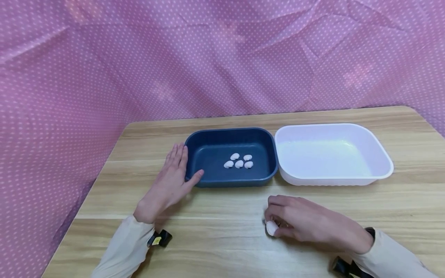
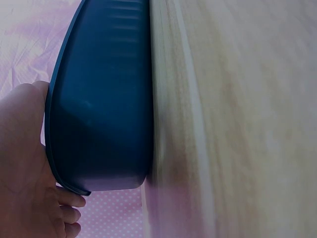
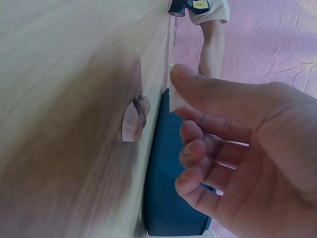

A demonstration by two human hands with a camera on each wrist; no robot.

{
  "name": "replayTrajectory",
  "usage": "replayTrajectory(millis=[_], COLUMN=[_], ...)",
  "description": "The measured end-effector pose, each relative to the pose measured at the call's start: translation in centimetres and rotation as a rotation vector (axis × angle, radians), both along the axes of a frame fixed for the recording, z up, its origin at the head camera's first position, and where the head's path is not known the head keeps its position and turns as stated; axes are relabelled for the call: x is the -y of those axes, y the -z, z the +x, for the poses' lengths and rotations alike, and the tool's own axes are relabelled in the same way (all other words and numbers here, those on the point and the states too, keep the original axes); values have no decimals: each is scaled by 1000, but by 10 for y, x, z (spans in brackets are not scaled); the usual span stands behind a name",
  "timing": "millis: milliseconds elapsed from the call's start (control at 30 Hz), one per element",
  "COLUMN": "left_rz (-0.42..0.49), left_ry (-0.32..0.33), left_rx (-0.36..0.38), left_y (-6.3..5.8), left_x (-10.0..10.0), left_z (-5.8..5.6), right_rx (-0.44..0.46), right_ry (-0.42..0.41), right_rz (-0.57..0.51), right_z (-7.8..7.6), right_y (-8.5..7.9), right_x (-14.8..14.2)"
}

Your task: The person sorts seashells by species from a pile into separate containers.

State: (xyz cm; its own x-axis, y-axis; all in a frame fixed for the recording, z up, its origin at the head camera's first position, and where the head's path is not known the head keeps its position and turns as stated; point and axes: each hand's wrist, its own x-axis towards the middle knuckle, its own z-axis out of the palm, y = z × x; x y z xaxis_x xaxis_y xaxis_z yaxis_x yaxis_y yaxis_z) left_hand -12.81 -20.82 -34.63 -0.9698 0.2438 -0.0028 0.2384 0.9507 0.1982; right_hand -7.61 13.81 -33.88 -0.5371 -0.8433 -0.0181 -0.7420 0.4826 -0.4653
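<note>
Left hand [image 1: 170, 180]: left of centre, back upward, fingers straight and unclenched along the rim of the dark-blue tray [image 1: 205, 166].
White shells [image 1: 239, 164]: five inside that tray, mid-frame.
Brownish shells [image 3: 132, 124]: on the surface [image 1: 215, 235], clear only in the right wrist view.
Right hand [image 1: 302, 219]: lower right, thumb and fingers pinching another shell [image 1: 271, 228].

The head view looks down from above; close, sideways-turned wrist views share the blue tray [image 2: 104, 109].
</note>
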Motion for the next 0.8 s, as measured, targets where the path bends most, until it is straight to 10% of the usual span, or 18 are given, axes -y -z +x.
replayTrajectory(millis=[800], left_rz=[-5], left_ry=[4], left_rx=[4], left_y=[-3], left_x=[0], left_z=[0], right_rx=[-100], right_ry=[37], right_rz=[-113], right_z=[-14], right_y=[-20], right_x=[13])
